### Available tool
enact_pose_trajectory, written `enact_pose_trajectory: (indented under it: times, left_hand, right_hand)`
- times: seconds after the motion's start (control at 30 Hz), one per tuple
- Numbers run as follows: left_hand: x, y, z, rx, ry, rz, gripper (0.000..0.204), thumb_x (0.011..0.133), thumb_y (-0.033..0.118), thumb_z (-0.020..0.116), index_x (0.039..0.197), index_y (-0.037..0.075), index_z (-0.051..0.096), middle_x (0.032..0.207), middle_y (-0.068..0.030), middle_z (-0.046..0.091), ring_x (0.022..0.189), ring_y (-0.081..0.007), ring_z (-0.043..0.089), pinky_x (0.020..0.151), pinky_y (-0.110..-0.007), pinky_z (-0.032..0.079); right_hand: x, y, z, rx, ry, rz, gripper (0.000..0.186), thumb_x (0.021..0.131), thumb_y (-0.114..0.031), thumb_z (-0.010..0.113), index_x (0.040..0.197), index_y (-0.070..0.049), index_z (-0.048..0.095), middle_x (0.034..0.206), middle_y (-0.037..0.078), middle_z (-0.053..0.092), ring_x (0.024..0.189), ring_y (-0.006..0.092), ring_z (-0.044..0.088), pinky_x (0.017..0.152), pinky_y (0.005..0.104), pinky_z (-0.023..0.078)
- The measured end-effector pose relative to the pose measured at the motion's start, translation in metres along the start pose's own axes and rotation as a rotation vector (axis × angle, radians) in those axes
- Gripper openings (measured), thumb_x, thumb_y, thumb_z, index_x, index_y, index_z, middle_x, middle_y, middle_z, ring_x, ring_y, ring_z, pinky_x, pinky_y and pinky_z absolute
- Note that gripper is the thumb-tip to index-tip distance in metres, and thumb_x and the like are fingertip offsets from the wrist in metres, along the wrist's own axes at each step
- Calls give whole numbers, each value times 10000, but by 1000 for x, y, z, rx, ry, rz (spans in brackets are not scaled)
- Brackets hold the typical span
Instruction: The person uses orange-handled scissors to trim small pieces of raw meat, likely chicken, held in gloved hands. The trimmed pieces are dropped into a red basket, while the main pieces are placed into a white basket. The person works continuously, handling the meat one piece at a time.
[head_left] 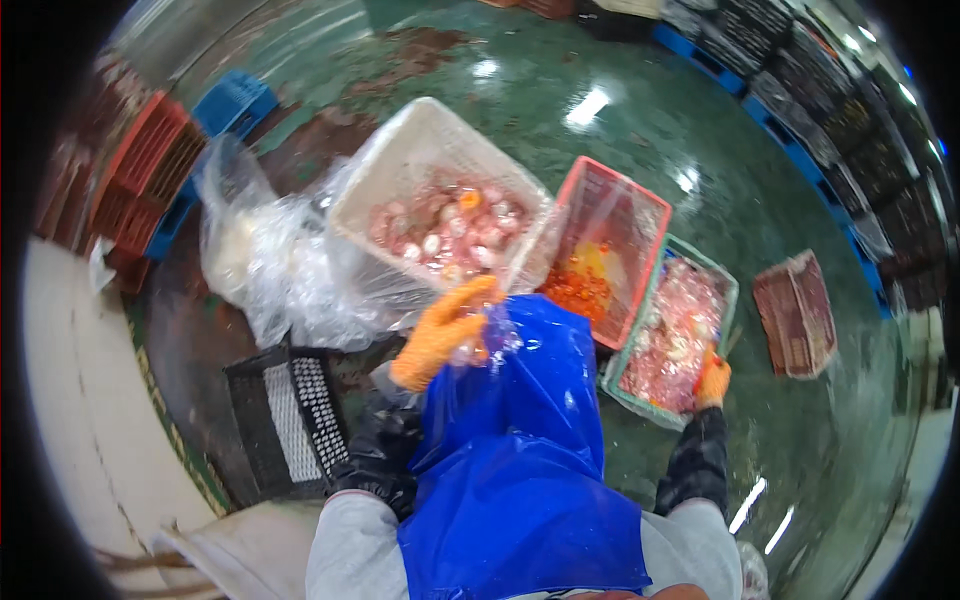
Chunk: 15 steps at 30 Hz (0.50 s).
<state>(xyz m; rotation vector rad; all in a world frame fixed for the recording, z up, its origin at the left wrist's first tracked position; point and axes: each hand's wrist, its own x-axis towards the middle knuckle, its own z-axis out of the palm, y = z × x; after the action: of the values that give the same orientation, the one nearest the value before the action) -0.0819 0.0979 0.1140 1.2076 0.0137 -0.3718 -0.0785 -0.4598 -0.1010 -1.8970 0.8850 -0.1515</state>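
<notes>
My left hand (440,336), in an orange glove, is just over the near edge of a white crate (372,160) lined with clear plastic. Its thumb and fingers are apart, with clear plastic (508,336) beside them. Inside the crate lie wet pink and whitish pieces (452,232), too blurred to name. My right hand (713,382), also orange-gloved, is at the right side of a green basket (722,262). Its fingers curl together at the glossy pink contents (672,335); what they hold is hidden. Between these containers stands a red crate (655,205) with orange pieces (582,290).
Bundled clear plastic (290,265) lies left of the white crate, above a black crate (262,420). A worn red basket (795,315) stands on the wet green floor at right. Stacked crates (140,180) line the left, and dark stacks on blue pallets (790,140) curve along the right.
</notes>
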Motion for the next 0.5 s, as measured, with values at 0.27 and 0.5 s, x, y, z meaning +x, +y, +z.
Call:
enact_pose_trajectory:
  times: [0.27, 0.5]
  left_hand:
    - [1, -21, 59, 789, -203, 489, 476, 797, 89, 508, 1264, 109, 422, 1187, -127, 521, 981, -275, 570, 828, -333, 450]
    - [-23, -36, 76, 1001, -330, 512, 526, 766, 96, 519, 1278, 164, 420, 842, -133, 591, 668, -306, 576, 601, -380, 462]
  right_hand:
    - [-197, -196, 75, 675, -887, 268, 525, 859, -478, 480, 1094, -9, 471, 728, 91, 537, 573, 146, 509, 511, 246, 441]
    - [-259, -235, 136, 767, -1237, 259, 309, 875, -205, 504, 1120, -23, 453, 864, 99, 550, 747, 185, 553, 723, 330, 495]
